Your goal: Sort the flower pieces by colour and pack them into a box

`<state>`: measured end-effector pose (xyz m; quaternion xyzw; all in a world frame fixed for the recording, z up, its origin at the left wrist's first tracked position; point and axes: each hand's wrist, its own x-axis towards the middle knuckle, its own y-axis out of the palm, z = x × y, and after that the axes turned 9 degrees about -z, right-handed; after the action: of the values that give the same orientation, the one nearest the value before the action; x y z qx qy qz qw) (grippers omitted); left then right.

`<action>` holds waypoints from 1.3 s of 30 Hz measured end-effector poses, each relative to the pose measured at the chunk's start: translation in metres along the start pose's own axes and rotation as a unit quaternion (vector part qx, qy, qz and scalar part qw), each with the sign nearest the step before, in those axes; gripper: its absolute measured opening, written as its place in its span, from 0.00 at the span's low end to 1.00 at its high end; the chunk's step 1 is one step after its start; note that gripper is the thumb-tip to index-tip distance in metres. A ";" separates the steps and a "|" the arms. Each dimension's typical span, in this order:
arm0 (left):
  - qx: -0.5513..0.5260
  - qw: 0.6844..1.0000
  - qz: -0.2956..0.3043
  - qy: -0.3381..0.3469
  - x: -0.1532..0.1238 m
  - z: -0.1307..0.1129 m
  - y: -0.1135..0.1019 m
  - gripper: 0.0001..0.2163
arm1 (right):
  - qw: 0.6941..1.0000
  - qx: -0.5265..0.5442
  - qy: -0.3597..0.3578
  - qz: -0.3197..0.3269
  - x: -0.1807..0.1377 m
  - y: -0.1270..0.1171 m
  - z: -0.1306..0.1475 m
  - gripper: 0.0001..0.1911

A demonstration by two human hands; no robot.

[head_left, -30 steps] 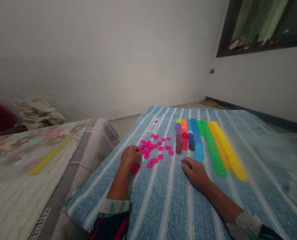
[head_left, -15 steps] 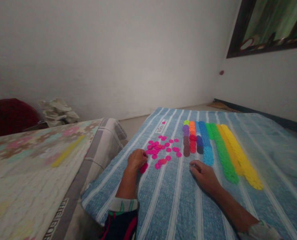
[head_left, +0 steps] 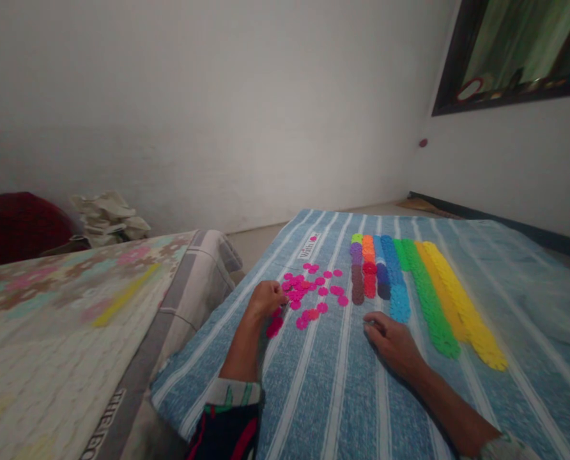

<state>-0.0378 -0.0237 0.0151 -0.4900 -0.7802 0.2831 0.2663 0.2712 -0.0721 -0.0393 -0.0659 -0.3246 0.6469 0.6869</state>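
Note:
My left hand [head_left: 268, 298] is at the left edge of a loose scatter of pink discs [head_left: 301, 289], its fingertips pinched together against them. Whatever is between those fingers is too small to make out. Just below the hand, a short overlapping run of pink discs [head_left: 275, 326] lies on the striped cloth. My right hand [head_left: 389, 333] rests on the cloth with fingers curled in toward the thumb. It is just short of the dark brown discs [head_left: 358, 293] and the light blue discs [head_left: 400, 305]. Its inner side is hidden from view.
Right of the scatter lie overlapping rows of discs: red [head_left: 370, 285], dark blue [head_left: 383, 286], green [head_left: 431, 313] and yellow [head_left: 477, 322]. A printed label [head_left: 308, 246] sits beyond the pink ones. Left stands a bed-like surface with a floral cover [head_left: 74, 358] and a yellow strip [head_left: 126, 295].
My left hand has shifted slightly right and toward the pile of pink discs, away from the short run below it. The right hand stays put. The view has tilted slightly.

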 end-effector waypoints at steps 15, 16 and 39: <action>-0.113 0.977 -0.173 -0.053 0.035 0.015 0.024 0.08 | 1.000 -0.016 0.020 0.017 0.000 -0.001 -0.001 0.16; -0.107 0.976 -0.183 -0.049 0.034 0.017 0.023 0.08 | 1.000 -0.016 0.018 0.016 0.000 -0.001 -0.001 0.16; 0.094 0.992 -0.085 0.017 0.018 0.000 0.025 0.06 | 1.000 -0.012 0.011 0.016 0.000 0.000 -0.002 0.16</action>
<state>-0.0293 0.0022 -0.0004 -0.3995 -0.7841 0.3232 0.3481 0.2724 -0.0713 -0.0406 -0.0860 -0.3234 0.6530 0.6794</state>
